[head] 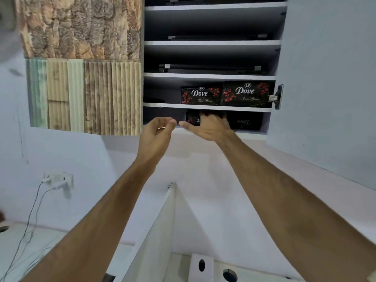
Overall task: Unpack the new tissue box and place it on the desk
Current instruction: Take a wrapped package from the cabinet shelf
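Tissue packs fill the two lowest shelves of an open wall cupboard [211, 75], and both hands are raised to them. Nearest the camera, low in the view, a white desk [40, 241] carries thin cables running up to a wall socket [59, 180], and a white divider panel [160, 220] rises between the forearms. The left hand [156, 133] hangs just in front of the bottom shelf edge, fingers loosely curled and thumb close to the forefinger, holding nothing. The right hand [211, 127] reaches into the bottom shelf, its fingers spread over a black pack [193, 118] with red dots; whether they have closed on it cannot be told, as the fingertips are hidden. Just right of that hand lies a second pack [244, 122], printed upside down. On the shelf above, two more packs [223, 94] stand side by side, touching, pushed toward the right, leaving open room at the left. Higher shelves hold flat dark items. The cupboard door [329, 88] swings open to the right; a closed patterned door [85, 68] borders the left.
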